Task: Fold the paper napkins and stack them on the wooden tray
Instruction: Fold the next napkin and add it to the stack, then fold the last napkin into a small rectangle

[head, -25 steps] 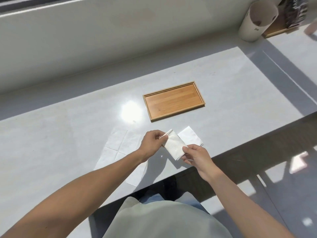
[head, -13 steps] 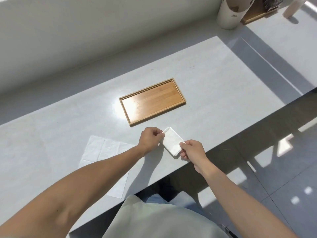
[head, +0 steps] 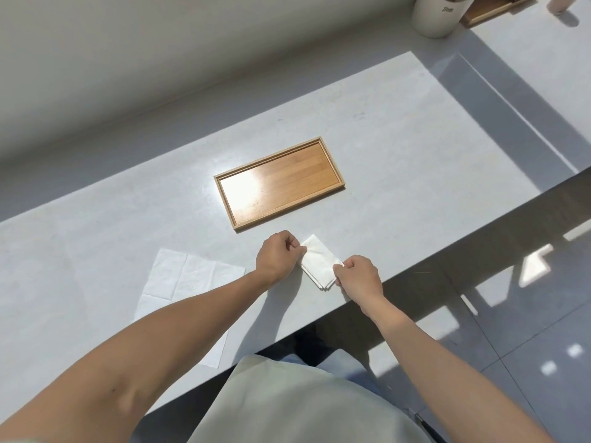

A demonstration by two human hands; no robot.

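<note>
A folded white paper napkin (head: 318,263) lies on the white counter near its front edge. My left hand (head: 279,254) pinches its far left corner. My right hand (head: 358,276) pinches its near right corner, where several layered edges show. The wooden tray (head: 332,167) sits just beyond the hands with nothing in it, sunlight glaring on its left half. An unfolded napkin (head: 185,276) lies flat to the left, partly under my left forearm.
The counter's front edge (head: 447,251) runs diagonally just right of my right hand, with tiled floor below. A white cylindrical container (head: 436,14) and another wooden tray (head: 489,9) stand at the far right corner. A wall runs along the back.
The napkin has gone from a half-open fold, with a second flap showing at the right, to a compact folded rectangle held flat on the counter. The camera view shifted; both hands stayed on it.
</note>
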